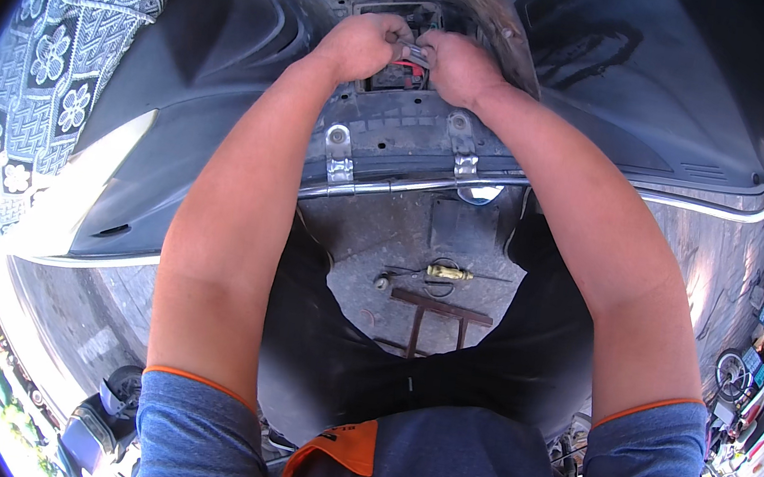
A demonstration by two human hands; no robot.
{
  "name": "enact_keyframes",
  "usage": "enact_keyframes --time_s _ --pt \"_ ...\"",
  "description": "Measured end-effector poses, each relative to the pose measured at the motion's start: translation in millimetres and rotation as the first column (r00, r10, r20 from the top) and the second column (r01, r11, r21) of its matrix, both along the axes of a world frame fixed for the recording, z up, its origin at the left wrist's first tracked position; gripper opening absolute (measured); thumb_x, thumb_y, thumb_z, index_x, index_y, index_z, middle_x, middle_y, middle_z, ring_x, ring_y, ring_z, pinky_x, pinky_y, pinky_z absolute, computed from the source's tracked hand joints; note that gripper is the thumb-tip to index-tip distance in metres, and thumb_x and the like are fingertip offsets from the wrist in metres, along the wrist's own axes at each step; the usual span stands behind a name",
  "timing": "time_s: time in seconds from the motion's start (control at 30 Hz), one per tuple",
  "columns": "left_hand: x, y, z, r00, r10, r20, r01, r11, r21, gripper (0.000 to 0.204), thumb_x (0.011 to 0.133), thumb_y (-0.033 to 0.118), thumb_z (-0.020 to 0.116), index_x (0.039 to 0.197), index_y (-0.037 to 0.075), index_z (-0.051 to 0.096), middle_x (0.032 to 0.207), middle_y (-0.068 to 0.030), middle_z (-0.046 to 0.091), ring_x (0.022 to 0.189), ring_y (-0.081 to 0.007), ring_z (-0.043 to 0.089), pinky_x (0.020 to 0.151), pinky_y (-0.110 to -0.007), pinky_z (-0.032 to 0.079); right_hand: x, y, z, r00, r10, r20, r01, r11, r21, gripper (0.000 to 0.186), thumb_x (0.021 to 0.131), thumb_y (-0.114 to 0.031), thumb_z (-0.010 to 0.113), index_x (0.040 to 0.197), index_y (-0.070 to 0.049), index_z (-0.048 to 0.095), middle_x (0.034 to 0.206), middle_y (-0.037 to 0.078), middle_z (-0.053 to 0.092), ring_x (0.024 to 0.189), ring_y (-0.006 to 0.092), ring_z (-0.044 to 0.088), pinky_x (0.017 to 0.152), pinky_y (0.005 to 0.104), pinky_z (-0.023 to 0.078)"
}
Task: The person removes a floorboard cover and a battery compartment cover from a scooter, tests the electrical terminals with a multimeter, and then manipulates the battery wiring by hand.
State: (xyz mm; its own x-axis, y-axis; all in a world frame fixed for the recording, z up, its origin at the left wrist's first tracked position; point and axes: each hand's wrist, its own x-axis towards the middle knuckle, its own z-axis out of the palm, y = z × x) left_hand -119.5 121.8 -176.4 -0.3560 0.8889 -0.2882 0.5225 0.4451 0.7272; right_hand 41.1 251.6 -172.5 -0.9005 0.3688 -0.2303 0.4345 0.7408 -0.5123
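Note:
My left hand (363, 44) and my right hand (460, 65) meet over an opening (377, 85) in the scooter's dark footboard. Fingers of both hands are closed around a small greyish piece (414, 54), too small to name exactly. Just below it shows a bit of red wire (410, 68), with dark parts deeper in the opening. My hands partly cover the opening, so its contents are mostly hidden.
Metal brackets (339, 152) and a chrome trim strip (408, 184) line the footboard's near edge. A brown panel or mat (491, 9) rises beside my right hand. On the ground lie a yellow-handled screwdriver (449, 273) and a rusty metal frame (440, 310). A patterned cover (52, 55) drapes the seat at left.

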Motion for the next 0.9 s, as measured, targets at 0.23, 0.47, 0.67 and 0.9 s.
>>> enact_keyframes --time_s 0.23,0.47,0.67,0.9 --pt "-5.3 -1.9 -29.1 0.975 0.142 0.170 -0.156 0.985 0.071 0.025 0.101 0.025 0.073 0.112 0.003 0.076 0.095 -0.0071 0.075 0.089 -0.0192 0.066 0.085 -0.035 0.053 3.0 -13.8 0.5 0.994 -0.054 -0.093 0.055 0.998 0.008 0.032 0.097 -0.012 0.068 0.129 -0.007 0.069 0.131 0.021 0.067 0.125 0.0421 0.064 0.107 0.0487 0.052" --pt "-2.2 0.6 -16.5 0.963 0.094 0.254 -0.107 0.994 0.039 0.019 0.100 0.017 0.075 0.110 0.001 0.075 0.095 -0.0022 0.073 0.087 -0.0125 0.063 0.083 -0.029 0.052 1.8 1.3 -10.6 0.988 -0.152 -0.009 0.151 0.988 -0.035 0.031 0.097 -0.018 0.075 0.128 -0.010 0.074 0.127 0.017 0.072 0.122 0.0364 0.069 0.104 0.0471 0.055" --pt "-6.7 -5.2 -15.6 0.924 0.075 0.376 -0.106 0.992 0.062 0.017 0.096 0.006 0.077 0.111 -0.001 0.074 0.098 -0.0043 0.075 0.090 -0.0118 0.065 0.085 -0.029 0.053 -4.3 4.7 -15.2 0.985 -0.159 -0.062 0.149 0.979 -0.139 0.029 0.098 -0.023 0.076 0.123 -0.008 0.075 0.122 0.017 0.074 0.118 0.0343 0.071 0.102 0.0446 0.055" --pt "9.1 -17.8 -29.8 0.886 0.094 0.455 -0.144 0.987 0.077 0.019 0.093 0.004 0.078 0.111 0.000 0.074 0.100 -0.0033 0.075 0.092 -0.0122 0.066 0.084 -0.030 0.054 -1.6 2.7 -14.0 0.991 -0.134 -0.014 0.127 0.966 -0.225 0.029 0.100 -0.027 0.074 0.119 -0.007 0.073 0.121 0.017 0.073 0.115 0.0349 0.071 0.099 0.0456 0.055"
